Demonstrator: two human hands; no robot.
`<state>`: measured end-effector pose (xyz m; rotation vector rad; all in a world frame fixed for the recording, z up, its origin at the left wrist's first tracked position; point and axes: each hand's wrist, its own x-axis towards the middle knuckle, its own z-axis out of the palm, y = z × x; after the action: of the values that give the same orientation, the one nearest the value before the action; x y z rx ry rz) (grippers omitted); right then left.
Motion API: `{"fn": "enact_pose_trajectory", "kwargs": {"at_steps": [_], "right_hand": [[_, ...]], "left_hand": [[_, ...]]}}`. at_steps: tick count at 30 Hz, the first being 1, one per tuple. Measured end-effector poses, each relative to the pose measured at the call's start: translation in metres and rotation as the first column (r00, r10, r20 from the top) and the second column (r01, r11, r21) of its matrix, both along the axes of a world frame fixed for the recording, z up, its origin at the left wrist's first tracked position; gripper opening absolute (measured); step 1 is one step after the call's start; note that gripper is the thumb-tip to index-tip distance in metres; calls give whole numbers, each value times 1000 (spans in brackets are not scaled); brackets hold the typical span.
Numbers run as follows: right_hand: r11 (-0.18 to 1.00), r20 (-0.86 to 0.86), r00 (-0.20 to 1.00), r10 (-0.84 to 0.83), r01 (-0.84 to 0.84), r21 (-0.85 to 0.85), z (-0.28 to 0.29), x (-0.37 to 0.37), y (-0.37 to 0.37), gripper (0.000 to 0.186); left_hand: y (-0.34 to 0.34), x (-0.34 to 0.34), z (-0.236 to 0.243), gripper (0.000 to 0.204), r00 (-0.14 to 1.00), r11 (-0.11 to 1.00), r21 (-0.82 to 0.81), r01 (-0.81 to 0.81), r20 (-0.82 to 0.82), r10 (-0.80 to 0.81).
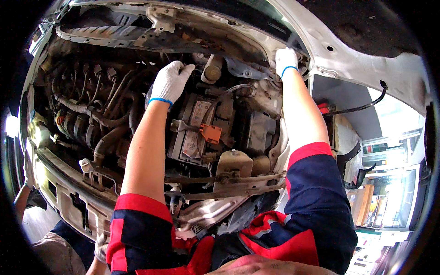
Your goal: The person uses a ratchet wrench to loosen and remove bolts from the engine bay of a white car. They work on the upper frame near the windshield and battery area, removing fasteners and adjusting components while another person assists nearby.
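Observation:
My left hand (171,83), in a white knit glove with a blue cuff, is over the far part of the engine bay. Its fingers are curled, and their tips are hidden, so what they hold does not show. Just to its right stands a dusty round-capped cylinder (212,72), and nearer to me is the car battery (191,126) with an orange terminal cover (211,133). My right hand (287,61), gloved the same way, is closed at the far right corner of the bay, by the base of the windshield. Whatever its fingers grip is hidden.
Engine hoses and wiring (98,107) fill the left side. A black box (260,132) sits right of the battery. The raised hood (348,64) hangs overhead. At the lower left, another person's gloved hand (101,248) is by the car's front panel (75,201).

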<state>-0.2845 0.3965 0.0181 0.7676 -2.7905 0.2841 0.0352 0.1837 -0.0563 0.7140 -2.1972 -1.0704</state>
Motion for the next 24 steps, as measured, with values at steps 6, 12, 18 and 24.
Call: {"fn": "enact_pose_trajectory", "kwargs": {"at_steps": [6,12,18,24], "right_hand": [[940,-106,935,337,-328,98,5,18,-7,36],[748,-288,945,153,80,659,5,5,-6,37],[864,-170,850,499,-474,167,1,17,21,27],[990,-168,985,-28,51,134,2,-4,15,23]], "left_hand": [[2,5,8,47,996,998,60,24,82,-29],[1,3,4,47,999,999,29,26,26,-27],[1,7,7,46,999,999,30,25,43,-26],[6,-1,8,46,999,998,47,30,32,-32]]}}
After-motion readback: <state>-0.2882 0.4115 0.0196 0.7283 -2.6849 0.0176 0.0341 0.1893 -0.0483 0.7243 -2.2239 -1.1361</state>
